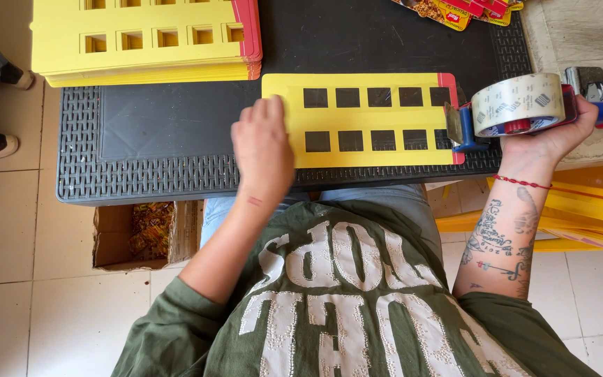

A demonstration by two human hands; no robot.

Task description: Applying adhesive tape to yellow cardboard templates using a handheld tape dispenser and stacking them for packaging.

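Fingers of the left hand [263,148] lie flat and loose on the left end of a yellow card [364,120], pressing it down without gripping; the card has two rows of square windows and a red strip on its right edge. Fingers of the right hand [554,132] are clenched around a tape dispenser [518,106], whose big clear roll faces the camera and whose blade end sits just at the card's right, red edge, touching it or nearly so. The card rests on a dark plastic table [162,132], close to the near edge. Beyond the card, at the far left of the table, stands a stack of yellow cards [141,38] of the same kind. Past the card's right end some loose yellow sheets [587,209] lean below the table, and a cardboard box [141,234] sits on the floor under the near left. Judging by this, taping is about to start at the right edge; next comes a steady pull of tape along the card while the left hand pins it.
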